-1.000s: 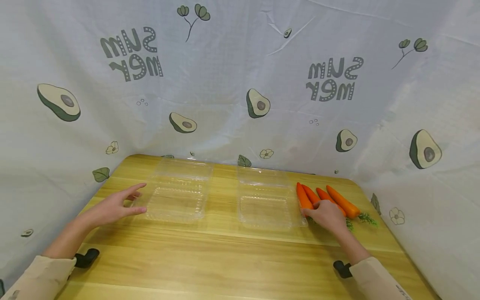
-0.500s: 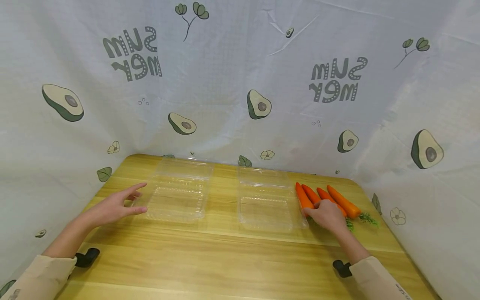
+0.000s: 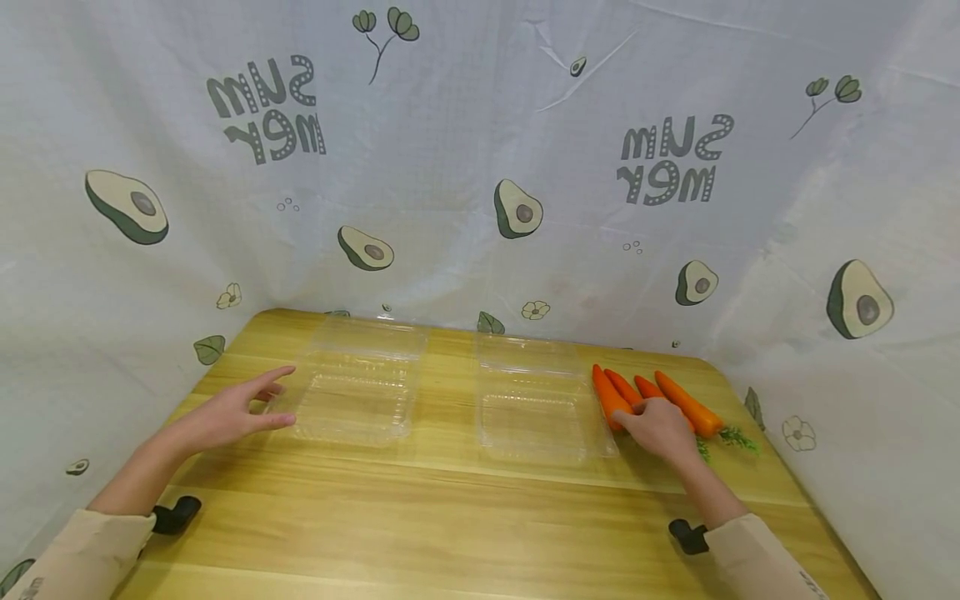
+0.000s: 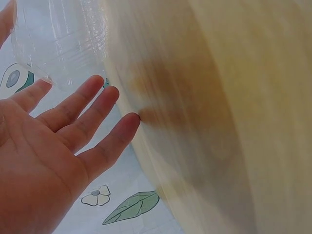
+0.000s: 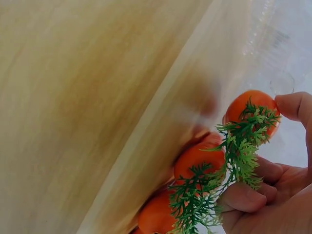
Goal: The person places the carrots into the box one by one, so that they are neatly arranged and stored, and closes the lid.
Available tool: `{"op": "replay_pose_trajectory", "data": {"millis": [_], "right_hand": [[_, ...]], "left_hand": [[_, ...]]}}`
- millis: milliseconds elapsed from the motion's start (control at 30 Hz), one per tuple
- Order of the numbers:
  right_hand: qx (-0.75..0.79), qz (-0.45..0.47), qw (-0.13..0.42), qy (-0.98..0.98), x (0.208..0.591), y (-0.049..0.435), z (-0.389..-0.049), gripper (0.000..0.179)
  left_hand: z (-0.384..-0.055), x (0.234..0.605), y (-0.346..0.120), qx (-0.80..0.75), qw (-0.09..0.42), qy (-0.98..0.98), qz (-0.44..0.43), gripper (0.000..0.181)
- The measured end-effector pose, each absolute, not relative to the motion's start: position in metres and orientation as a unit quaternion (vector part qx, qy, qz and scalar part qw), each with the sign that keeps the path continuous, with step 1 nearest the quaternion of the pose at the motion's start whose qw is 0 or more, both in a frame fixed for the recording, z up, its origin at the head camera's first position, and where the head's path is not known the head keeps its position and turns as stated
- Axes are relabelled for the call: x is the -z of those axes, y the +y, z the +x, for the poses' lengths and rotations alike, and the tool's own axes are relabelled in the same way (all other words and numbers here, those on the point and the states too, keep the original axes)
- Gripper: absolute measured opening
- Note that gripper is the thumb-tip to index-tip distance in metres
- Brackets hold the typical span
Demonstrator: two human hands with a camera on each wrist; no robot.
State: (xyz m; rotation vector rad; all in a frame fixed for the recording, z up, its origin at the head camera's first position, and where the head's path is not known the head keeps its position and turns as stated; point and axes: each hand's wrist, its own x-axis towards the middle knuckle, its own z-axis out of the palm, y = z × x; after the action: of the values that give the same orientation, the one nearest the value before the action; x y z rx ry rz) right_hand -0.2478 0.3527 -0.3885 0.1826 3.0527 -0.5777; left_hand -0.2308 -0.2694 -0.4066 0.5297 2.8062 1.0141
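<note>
Several orange carrots with green leafy tops lie side by side at the table's right in the head view. My right hand (image 3: 660,429) is over them, its thumb against the leftmost carrot (image 3: 606,390) and its fingers curled on the other side. In the right wrist view, the thumb tip touches that carrot's blunt end (image 5: 248,107), and green leaves (image 5: 243,156) hang over the fingers. My left hand (image 3: 236,411) is at the left side of a clear plastic clamshell box (image 3: 356,407), fingers spread and holding nothing. The left wrist view shows its palm (image 4: 44,161) and extended fingers.
A second clear clamshell box (image 3: 528,421) stands just left of the carrots, its lid (image 3: 525,353) folded back like the first one's. The wooden table (image 3: 450,525) reaches to a white printed cloth (image 3: 435,183) behind and at both sides.
My right thumb has shifted slightly from the leftmost carrot's left side onto it. The left hand and both boxes have stayed in place.
</note>
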Motion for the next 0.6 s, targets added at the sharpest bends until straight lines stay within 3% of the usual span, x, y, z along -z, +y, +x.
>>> {"op": "replay_pose_trajectory", "data": {"millis": [600], "right_hand": [[0.2, 0.045, -0.014, 0.979, 0.378, 0.356, -0.242, 0.039]], "left_hand": [[-0.234, 0.412, -0.274, -0.332, 0.05, 0.924, 0.182, 0.082]]}}
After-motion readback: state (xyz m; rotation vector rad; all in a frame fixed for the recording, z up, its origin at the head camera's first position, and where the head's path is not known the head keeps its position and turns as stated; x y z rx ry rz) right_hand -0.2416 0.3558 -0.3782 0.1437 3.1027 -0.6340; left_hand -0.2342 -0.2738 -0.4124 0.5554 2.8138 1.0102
